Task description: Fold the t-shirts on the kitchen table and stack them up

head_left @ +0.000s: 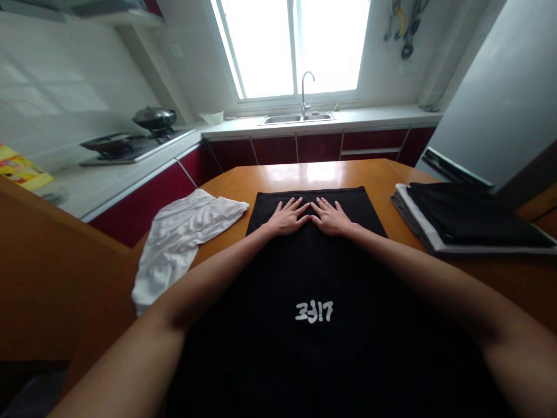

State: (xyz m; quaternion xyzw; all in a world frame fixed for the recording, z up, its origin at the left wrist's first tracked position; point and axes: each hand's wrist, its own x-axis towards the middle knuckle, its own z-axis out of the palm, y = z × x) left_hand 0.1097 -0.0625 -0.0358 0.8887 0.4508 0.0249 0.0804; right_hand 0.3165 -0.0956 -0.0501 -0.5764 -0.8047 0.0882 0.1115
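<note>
A black cloth garment (pixel 313 196) lies spread on the wooden table, its far edge straight and smooth. My left hand (pixel 288 218) rests palm down on it, fingers spread. Beside it my right hand (pixel 329 217) lies flat too, with the two hands' thumbs and index fingers almost meeting. Both hands press on the fabric without gripping it. Nearer to me, black fabric with upside-down white lettering (pixel 314 312) fills the lower view; where it parts from the garment on the table is too dark to tell.
A crumpled white garment (pixel 178 238) lies at the left of the table (pixel 282 172). On the right sits a stack of folded clothes (pixel 478 217), black on top. Beyond are a counter with a sink (pixel 282 119), a stove with a wok (pixel 154 118), and a fridge (pixel 483 104).
</note>
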